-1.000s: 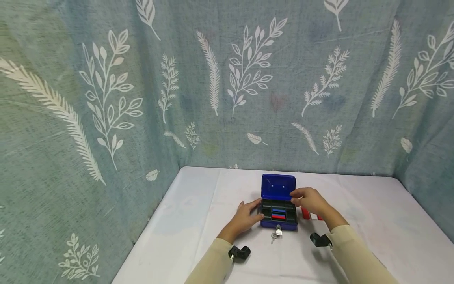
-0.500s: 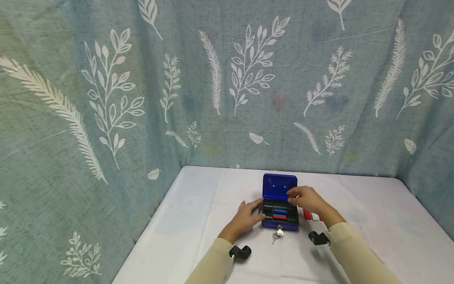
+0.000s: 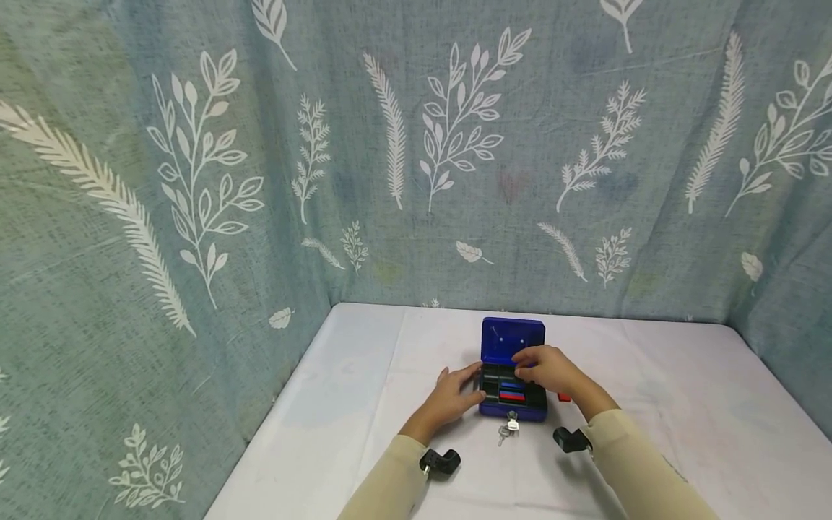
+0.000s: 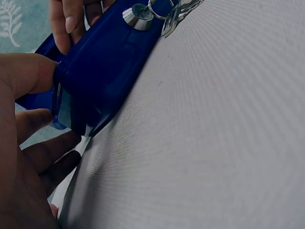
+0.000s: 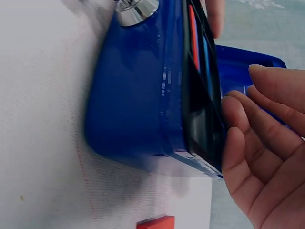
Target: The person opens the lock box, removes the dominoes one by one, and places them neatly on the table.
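Observation:
A blue cash box (image 3: pixel 494 410) stands on the white cloth with its lid (image 3: pixel 500 336) raised. Its black tray (image 3: pixel 536 395) has compartments, and flat red and blue pieces (image 3: pixel 511 393) lie in the middle. Keys (image 3: pixel 503 433) hang from the silver lock (image 4: pixel 138 16) on the front. My left hand (image 3: pixel 447 399) rests against the box's left side, thumb on the top rim and fingers spread along the side. My right hand (image 3: pixel 552 372) is over the tray's right rear part, fingers loosely bent; in the right wrist view nothing shows between its fingertips.
A red block (image 5: pixel 157 223) lies on the cloth right of the box, partly hidden by my right arm in the head view. A patterned blue-green curtain (image 3: pixel 390 253) surrounds the white table (image 3: pixel 364 361) at the back and sides.
My right hand has moved left from the box's right edge to over the tray, and its arm now covers more of the red and white pieces. The left hand stays against the box.

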Demonstrator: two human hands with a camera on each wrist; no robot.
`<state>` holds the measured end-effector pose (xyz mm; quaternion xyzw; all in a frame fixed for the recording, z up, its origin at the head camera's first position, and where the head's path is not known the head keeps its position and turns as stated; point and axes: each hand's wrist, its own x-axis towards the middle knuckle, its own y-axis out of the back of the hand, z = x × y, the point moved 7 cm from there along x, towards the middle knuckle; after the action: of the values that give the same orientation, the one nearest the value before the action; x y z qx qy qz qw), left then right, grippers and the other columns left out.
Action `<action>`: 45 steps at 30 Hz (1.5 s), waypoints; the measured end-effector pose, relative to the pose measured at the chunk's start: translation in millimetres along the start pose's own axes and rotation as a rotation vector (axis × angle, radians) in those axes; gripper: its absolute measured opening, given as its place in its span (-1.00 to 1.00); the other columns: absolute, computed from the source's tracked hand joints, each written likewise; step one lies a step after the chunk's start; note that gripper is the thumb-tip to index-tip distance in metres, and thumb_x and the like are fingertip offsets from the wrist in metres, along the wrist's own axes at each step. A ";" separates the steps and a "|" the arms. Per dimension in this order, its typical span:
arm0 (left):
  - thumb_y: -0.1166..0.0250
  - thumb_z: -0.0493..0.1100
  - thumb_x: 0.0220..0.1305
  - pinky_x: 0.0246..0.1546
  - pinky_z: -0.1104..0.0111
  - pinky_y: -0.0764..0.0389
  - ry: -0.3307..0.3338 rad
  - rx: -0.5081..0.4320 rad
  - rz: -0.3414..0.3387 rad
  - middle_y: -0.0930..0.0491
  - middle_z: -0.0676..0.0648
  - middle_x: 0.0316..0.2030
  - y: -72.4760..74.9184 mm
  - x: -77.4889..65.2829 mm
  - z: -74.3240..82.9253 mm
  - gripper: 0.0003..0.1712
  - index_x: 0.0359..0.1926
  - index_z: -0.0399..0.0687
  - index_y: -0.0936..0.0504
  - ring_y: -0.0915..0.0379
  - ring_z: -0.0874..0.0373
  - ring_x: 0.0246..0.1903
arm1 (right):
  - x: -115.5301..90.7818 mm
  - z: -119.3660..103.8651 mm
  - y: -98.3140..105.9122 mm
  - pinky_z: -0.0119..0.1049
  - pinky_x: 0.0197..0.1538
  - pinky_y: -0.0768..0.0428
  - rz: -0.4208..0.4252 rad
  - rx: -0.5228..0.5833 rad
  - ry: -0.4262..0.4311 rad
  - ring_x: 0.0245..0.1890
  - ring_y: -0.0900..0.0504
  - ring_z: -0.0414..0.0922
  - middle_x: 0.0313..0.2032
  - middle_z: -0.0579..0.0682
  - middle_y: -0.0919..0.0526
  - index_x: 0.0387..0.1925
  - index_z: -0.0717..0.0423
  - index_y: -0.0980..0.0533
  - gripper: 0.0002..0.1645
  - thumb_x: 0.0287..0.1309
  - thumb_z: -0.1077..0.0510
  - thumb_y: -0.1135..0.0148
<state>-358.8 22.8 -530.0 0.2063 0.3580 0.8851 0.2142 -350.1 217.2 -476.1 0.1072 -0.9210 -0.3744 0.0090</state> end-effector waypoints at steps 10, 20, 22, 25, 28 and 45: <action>-0.24 0.05 0.22 0.41 -0.04 0.19 -0.004 -0.011 0.003 -0.48 0.01 0.24 -0.1 0.6 -0.2 -0.27 0.41 0.05 -0.35 -0.29 0.14 0.29 | -0.5 -2.4 -5.2 -0.07 -0.07 -0.64 -0.029 -0.045 0.020 -0.28 -0.65 -0.15 -0.16 0.01 -0.69 0.03 0.18 -0.60 -0.63 0.19 0.16 -0.32; -0.23 0.05 0.23 0.41 -0.04 0.19 0.006 -0.004 -0.006 -0.46 0.02 0.25 -1.7 0.8 -1.6 -0.27 0.42 0.06 -0.34 -0.27 0.14 0.30 | -1.0 -4.2 -10.1 0.00 0.05 -0.56 -0.064 -0.112 0.022 -0.12 -0.62 -0.09 -0.20 -0.05 -0.69 -0.03 0.14 -0.63 -0.67 0.15 0.18 -0.35; -0.24 0.05 0.23 0.41 -0.04 0.19 0.004 -0.003 -0.007 -0.47 0.02 0.24 -2.0 0.7 -1.6 -0.27 0.42 0.05 -0.34 -0.27 0.14 0.30 | -1.4 -5.3 -11.7 0.00 0.05 -0.56 -0.067 -0.131 0.026 -0.13 -0.62 -0.10 -0.22 -0.06 -0.69 -0.05 0.13 -0.64 -0.69 0.14 0.17 -0.35; -0.23 0.05 0.24 0.41 -0.06 0.18 0.000 -0.003 -0.007 -0.48 0.02 0.24 -2.0 -0.1 -1.1 -0.27 0.41 0.04 -0.34 -0.28 0.14 0.30 | -1.6 -5.5 -14.3 0.01 0.04 -0.56 -0.073 -0.163 0.025 -0.14 -0.62 -0.12 -0.23 -0.08 -0.70 -0.06 0.12 -0.65 -0.69 0.14 0.17 -0.36; -0.23 0.05 0.24 0.40 -0.07 0.17 -0.006 -0.003 -0.004 -0.48 0.01 0.24 -1.2 -0.2 -0.3 -0.27 0.41 0.03 -0.34 -0.28 0.13 0.30 | -1.2 -6.0 -16.6 0.01 0.04 -0.56 -0.082 -0.191 0.023 -0.13 -0.61 -0.13 -0.21 -0.09 -0.70 -0.05 0.10 -0.65 -0.69 0.14 0.15 -0.35; -0.24 0.06 0.22 0.39 -0.09 0.14 -0.022 0.019 0.004 -0.47 -0.01 0.24 1.5 -1.6 1.8 -0.27 0.40 0.02 -0.36 -0.31 0.10 0.28 | -0.5 -5.6 -19.8 -0.02 0.02 -0.57 -0.088 -0.205 0.050 -0.19 -0.62 -0.17 -0.23 -0.09 -0.71 -0.09 0.10 -0.67 -0.70 0.14 0.11 -0.36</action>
<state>-356.9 22.0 -528.0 0.2188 0.3637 0.8798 0.2143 -345.4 199.6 -485.7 0.1552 -0.8718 -0.4639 0.0267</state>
